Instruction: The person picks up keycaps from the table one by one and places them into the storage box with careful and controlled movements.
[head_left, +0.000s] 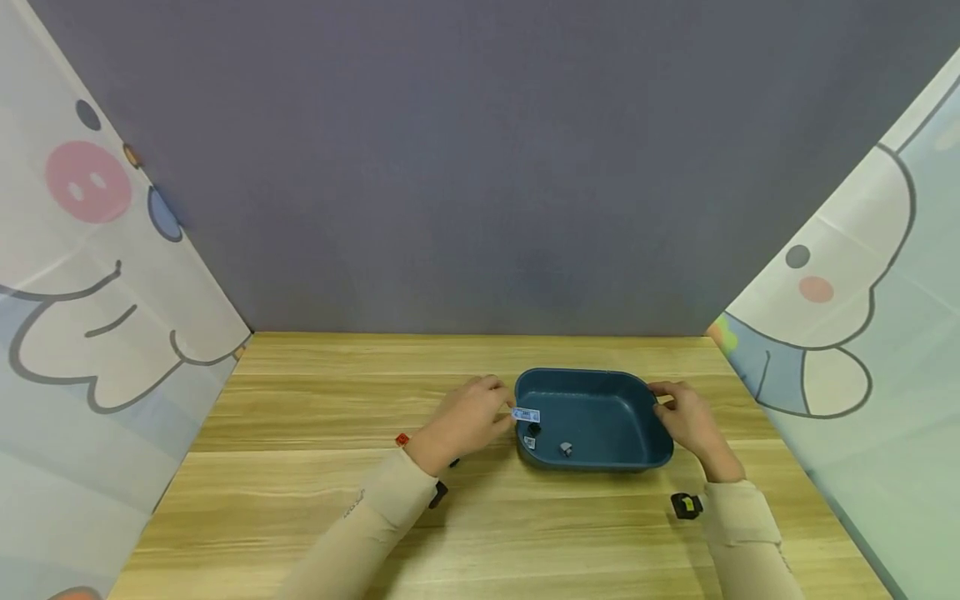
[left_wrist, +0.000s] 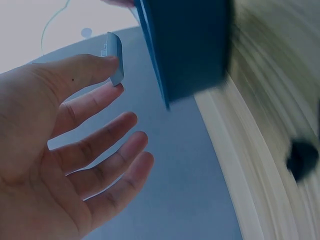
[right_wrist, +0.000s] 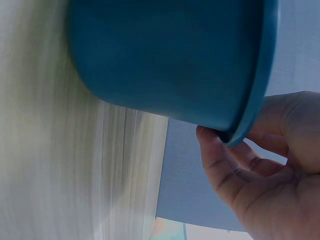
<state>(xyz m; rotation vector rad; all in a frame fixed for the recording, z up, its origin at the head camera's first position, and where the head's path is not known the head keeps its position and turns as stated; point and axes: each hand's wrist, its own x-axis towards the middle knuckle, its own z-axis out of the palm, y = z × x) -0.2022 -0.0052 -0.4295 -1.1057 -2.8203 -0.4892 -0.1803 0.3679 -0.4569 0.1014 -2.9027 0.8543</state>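
A dark blue plastic basin point(head_left: 600, 417) stands on the wooden table. My left hand point(head_left: 472, 412) pinches a small flat bar with a printed pale label point(head_left: 526, 415) between thumb and index finger, over the basin's left rim. In the left wrist view the bar point(left_wrist: 116, 59) looks grey with a rounded edge; its kind is unclear. The other fingers are spread apart. My right hand point(head_left: 686, 421) grips the basin's right rim, seen close in the right wrist view. Inside the basin lie a small grey piece point(head_left: 566, 449), a white-labelled piece point(head_left: 529, 442) and a black piece point(head_left: 535, 428).
A small red piece point(head_left: 402, 439) and a black piece point(head_left: 438, 495) lie beside my left forearm, partly covered by it. Near my right wrist sits a black object with a yellow-green patch point(head_left: 686, 505). A grey wall point(head_left: 480, 167) rises behind the table point(head_left: 315, 533).
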